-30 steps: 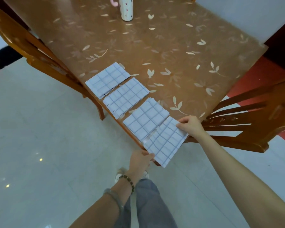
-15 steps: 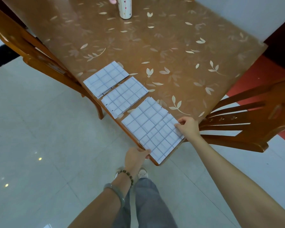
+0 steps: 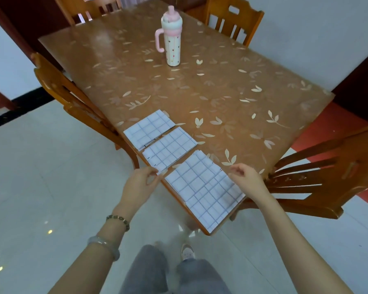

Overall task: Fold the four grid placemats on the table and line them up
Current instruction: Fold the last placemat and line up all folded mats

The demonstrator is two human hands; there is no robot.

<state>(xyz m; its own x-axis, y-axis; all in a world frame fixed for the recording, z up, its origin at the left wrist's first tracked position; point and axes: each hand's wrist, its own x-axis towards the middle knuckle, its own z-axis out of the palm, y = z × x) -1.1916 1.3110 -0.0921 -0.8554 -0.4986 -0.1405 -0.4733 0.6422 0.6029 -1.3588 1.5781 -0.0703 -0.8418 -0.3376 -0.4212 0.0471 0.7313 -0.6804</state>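
Folded placemats along table edge; left hand, right hand loose.

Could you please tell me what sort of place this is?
Probably a home dining room: a leaf-patterned wooden table, matching wooden chairs around it, a pink drinking bottle on it.

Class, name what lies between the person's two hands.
In the head view, a folded grid placemat lies between the left hand and the right hand.

My placemats are white with blue grid; the desk is brown with pale leaves; the bottle is pink and cream.
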